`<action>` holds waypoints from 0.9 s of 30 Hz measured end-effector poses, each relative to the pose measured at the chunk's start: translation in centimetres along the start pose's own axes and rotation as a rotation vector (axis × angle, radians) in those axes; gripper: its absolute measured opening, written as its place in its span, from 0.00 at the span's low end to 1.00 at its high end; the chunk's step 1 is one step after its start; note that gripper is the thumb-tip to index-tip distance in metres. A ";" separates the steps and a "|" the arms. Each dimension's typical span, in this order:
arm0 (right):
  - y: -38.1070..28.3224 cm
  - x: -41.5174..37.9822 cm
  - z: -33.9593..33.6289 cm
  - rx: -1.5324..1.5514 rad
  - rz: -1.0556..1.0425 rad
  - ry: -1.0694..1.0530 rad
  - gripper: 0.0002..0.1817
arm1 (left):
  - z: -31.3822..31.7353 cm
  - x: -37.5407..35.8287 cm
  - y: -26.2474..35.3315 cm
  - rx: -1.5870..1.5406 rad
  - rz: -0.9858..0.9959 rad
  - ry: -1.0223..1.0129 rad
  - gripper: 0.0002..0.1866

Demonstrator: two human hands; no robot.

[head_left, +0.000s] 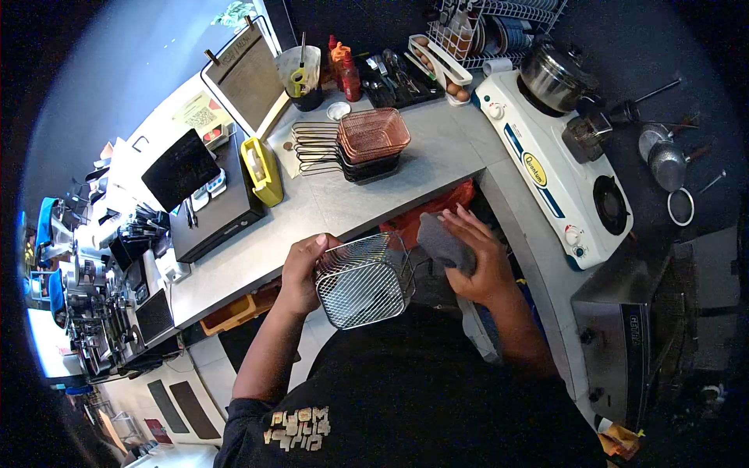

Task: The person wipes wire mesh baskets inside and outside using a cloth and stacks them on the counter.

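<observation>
My left hand (303,269) is closed around the side of a silver wire basket (361,295), which is tilted so its mesh bottom faces me. A grey cloth (443,240) lies in my right hand (482,261), its fingers and thumb gripping it just right of the basket. The basket's thin wire handle (412,269) points toward that hand. Ahead on the counter (312,203) stands a stack of copper-coloured and black wire baskets (374,140), their handles pointing left.
To the right stands a white two-burner stove (538,168) with a steel pot (555,78). A cutlery tray (398,78), egg holder (437,70) and dish rack (499,35) line the back. On the left are a black cash drawer (218,214) and a tablet (181,170).
</observation>
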State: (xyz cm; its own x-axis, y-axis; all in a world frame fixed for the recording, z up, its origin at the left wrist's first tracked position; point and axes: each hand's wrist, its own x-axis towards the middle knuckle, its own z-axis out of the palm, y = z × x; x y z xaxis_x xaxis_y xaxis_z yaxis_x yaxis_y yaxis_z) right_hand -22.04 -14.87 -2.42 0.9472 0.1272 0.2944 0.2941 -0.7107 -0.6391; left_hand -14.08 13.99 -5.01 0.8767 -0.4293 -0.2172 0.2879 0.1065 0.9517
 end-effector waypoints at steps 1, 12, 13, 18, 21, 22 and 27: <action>-0.1 0.1 0.0 -0.010 0.013 0.040 0.28 | 0.0 0.1 0.0 0.013 -0.002 0.005 0.28; 3.3 2.2 0.7 0.054 -0.119 0.167 0.32 | 1.4 0.9 0.3 0.063 -0.055 -0.080 0.29; 4.3 2.8 0.8 -0.028 -0.107 0.140 0.33 | 1.5 1.0 0.3 0.115 -0.038 -0.072 0.30; 7.3 3.3 0.7 -0.059 -0.032 0.275 0.39 | 1.1 1.2 0.2 0.048 -0.017 0.020 0.29; 4.3 2.8 -0.7 0.190 -0.166 0.172 0.43 | 0.5 1.7 -0.3 -0.038 0.006 0.060 0.28; 3.7 2.9 -0.7 0.108 -0.201 0.034 0.43 | 0.5 1.9 -0.2 -0.057 0.009 0.046 0.28; 7.2 4.1 -0.7 -0.216 -0.017 -0.094 0.40 | 2.0 3.0 0.7 -0.036 -0.010 0.114 0.28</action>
State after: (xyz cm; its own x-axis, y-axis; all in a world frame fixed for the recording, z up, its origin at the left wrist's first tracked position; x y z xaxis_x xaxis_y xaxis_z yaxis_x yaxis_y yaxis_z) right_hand -16.08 -19.95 -5.32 0.9529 0.1974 0.2301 0.2859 -0.8380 -0.4649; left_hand -12.01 10.95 -4.51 0.9113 -0.3259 -0.2514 0.3083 0.1356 0.9416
